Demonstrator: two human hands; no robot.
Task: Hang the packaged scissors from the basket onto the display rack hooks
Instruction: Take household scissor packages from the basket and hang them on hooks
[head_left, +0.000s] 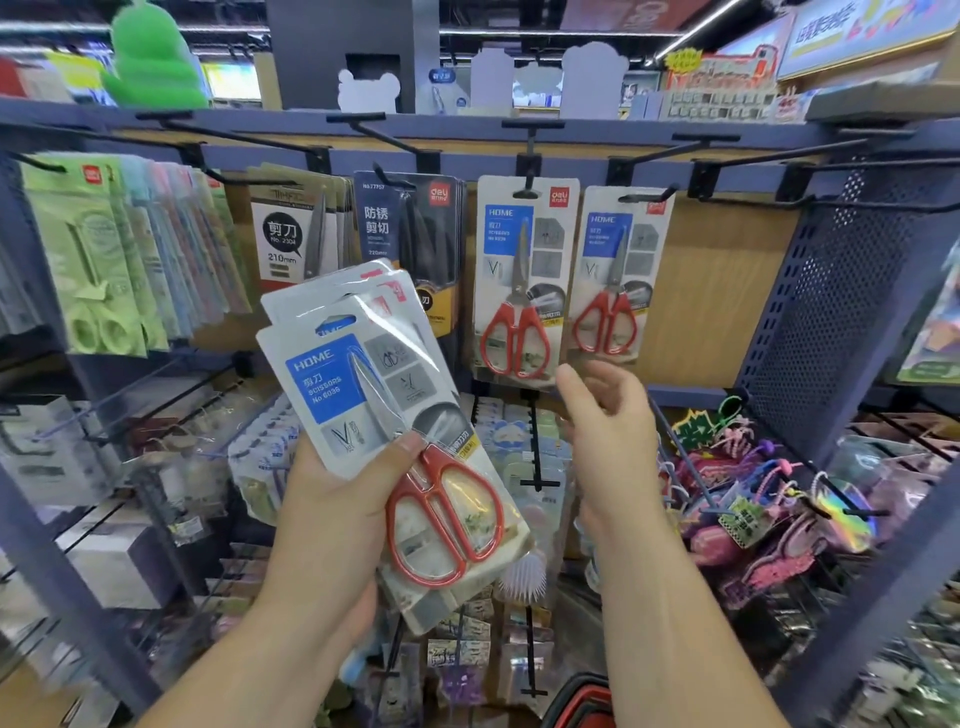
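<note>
Several scissors packs sit fanned in the left hand, below-left of the middle hook, thumb clamped across the top one. Risk: peeling one off could loosen the fan so the slick packs slide out; the hang hole could also miss the hook tip. The right hand hovers below-right of that hook, under two hung packs, fingers loosely curled, empty.

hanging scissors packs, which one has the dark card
The navy pack, hung between the white 210mm pack and the left red-handled pack; all the other cards are pale.
</note>
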